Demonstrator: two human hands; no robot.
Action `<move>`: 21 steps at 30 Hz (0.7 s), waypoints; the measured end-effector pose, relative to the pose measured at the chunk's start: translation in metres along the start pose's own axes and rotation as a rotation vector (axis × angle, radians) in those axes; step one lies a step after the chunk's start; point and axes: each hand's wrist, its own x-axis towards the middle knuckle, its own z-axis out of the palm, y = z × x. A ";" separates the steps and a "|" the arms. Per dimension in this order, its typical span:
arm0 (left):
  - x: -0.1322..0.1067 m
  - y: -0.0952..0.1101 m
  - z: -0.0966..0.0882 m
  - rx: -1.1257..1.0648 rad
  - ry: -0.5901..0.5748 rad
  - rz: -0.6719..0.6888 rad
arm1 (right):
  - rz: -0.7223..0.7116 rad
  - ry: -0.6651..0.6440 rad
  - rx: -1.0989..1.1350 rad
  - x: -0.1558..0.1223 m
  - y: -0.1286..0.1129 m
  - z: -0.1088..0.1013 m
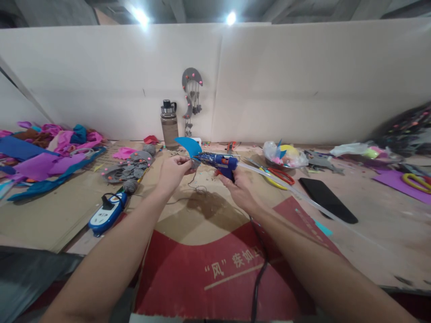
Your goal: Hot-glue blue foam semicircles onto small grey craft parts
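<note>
My right hand (237, 186) is wrapped round the grip of a blue hot glue gun (218, 162), and a long clear glue stick (286, 185) sticks out of its back end. The gun's nozzle points left, at or very near a blue crescent-shaped felt piece (190, 146). My left hand (178, 169) pinches that piece near its lower end; a small grey piece (195, 163) shows at the fingertips. Grey yarn (200, 189) trails below on the cardboard. Whether the nozzle touches the felt cannot be made out.
A red-printed cardboard sheet (188, 273) covers the table front. At left lie a power strip (107, 214) and felt scraps (50, 157). A bottle (169, 125) stands behind. Scissors (279, 177) and a black phone (326, 199) lie right. The gun's cord (257, 278) hangs over the front.
</note>
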 end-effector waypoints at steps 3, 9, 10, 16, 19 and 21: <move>-0.001 0.001 0.002 0.012 0.010 -0.006 | -0.002 -0.009 0.004 0.001 0.003 0.001; -0.002 0.002 0.002 0.030 0.007 -0.007 | -0.010 0.007 -0.013 0.002 0.009 0.002; -0.002 0.003 0.002 0.031 0.005 -0.002 | -0.013 0.007 -0.021 0.002 0.009 0.002; -0.004 0.004 0.003 0.072 0.024 0.020 | -0.020 0.011 -0.066 0.001 0.005 0.001; -0.004 0.006 0.003 0.085 0.030 0.019 | -0.019 0.018 -0.073 0.001 0.005 0.001; -0.005 0.006 0.004 0.084 0.031 0.017 | -0.009 0.025 -0.082 0.001 0.006 0.002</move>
